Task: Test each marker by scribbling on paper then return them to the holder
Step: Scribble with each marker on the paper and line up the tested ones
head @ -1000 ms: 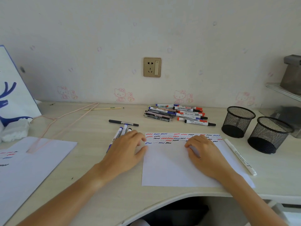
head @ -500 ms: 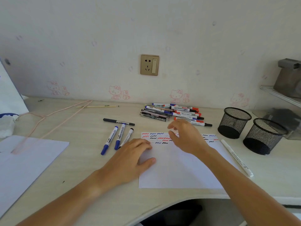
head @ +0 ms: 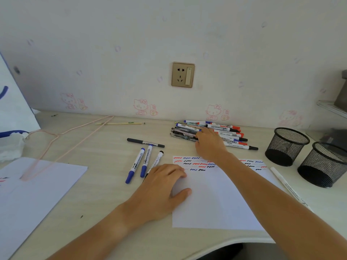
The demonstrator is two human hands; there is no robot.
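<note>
Markers [head: 216, 133], a whole loose heap of them, lie at about one o'clock on the table [head: 105, 147], just behind the scribble paper [head: 216, 199]. The right hand [head: 209, 145] is over the near side of that heap, its fingers curled down among the barrels; whether they grip one yet cannot be told, since the hand hides its own fingertips. The left hand [head: 161, 190] rests at six o'clock, fingers relaxed and holding nothing, thumb and fingertips pinning the paper's left edge.

Three markers [head: 144, 164] lie side by side at ten o'clock of that hand, a black pen [head: 145, 142] across their tops. Two mesh holders [head: 287, 146] stand empty at three o'clock, and a white marker [head: 287, 184] lies just off the paper's right edge.

The danger here is the heap itself. The barrels are stacked and round, so a careless pull on one could send its neighbours rolling toward the holders or onto the paper. Should the left hand lift, the sheet may slide under the next scribble. The reaching forearm also crosses the inked rows and could smear them if they are wet.
</note>
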